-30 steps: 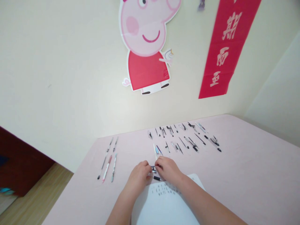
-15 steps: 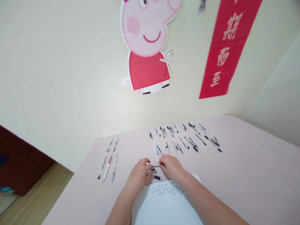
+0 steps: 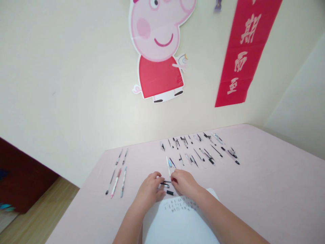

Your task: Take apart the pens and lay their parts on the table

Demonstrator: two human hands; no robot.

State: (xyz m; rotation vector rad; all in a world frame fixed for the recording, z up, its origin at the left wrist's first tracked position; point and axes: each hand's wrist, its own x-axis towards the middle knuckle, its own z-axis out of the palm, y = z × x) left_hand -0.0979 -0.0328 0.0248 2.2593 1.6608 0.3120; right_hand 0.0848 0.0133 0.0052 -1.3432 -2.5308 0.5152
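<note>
My left hand [image 3: 149, 188] and my right hand [image 3: 183, 182] meet low in the middle of the pink table [image 3: 254, 189], fingers curled. Between their fingertips lies a small dark pen part [image 3: 165, 184], pinched from both sides. A short black cap [image 3: 170, 192] rests on the table just below it. Under my forearms lies a white sheet of paper [image 3: 177, 220] with a few lines of writing. A white pen [image 3: 168, 165] lies just beyond my fingers.
Several pens and pen parts [image 3: 203, 152] are laid out in rows at the back of the table. Several whole pens [image 3: 117, 176] lie at the left. A cartoon pig picture [image 3: 159, 47] and a red banner [image 3: 241, 54] hang on the wall.
Both hands have stayed together over the same spot. The small part sits a little lower between the fingertips than a second ago, closer to the table.
</note>
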